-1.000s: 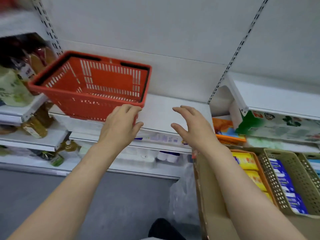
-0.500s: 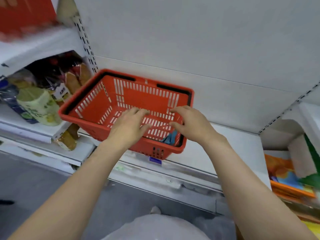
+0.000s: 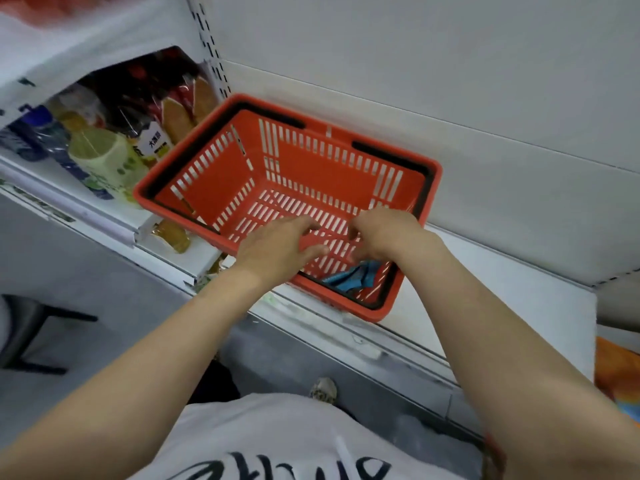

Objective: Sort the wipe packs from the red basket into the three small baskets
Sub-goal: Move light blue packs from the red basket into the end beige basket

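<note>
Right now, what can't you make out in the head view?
- Blue pack in the red slatted plastic basket: mostly behind the right hand and near wall; count unclear.
- Left hand: motion-blurred, no grasp evident.
- Three small baskets: out of frame.
- Bottle labels: too small.

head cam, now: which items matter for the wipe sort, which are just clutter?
For the job:
- red basket on the shelf, nearly empty
- blue pack in its near corner
- left hand and right hand, both reaching in, fingers spread, holding nothing

Just lying about:
- bottles and snack bags on the left shelves
- dark chair on the floor
- orange packaging at the right edge
</note>
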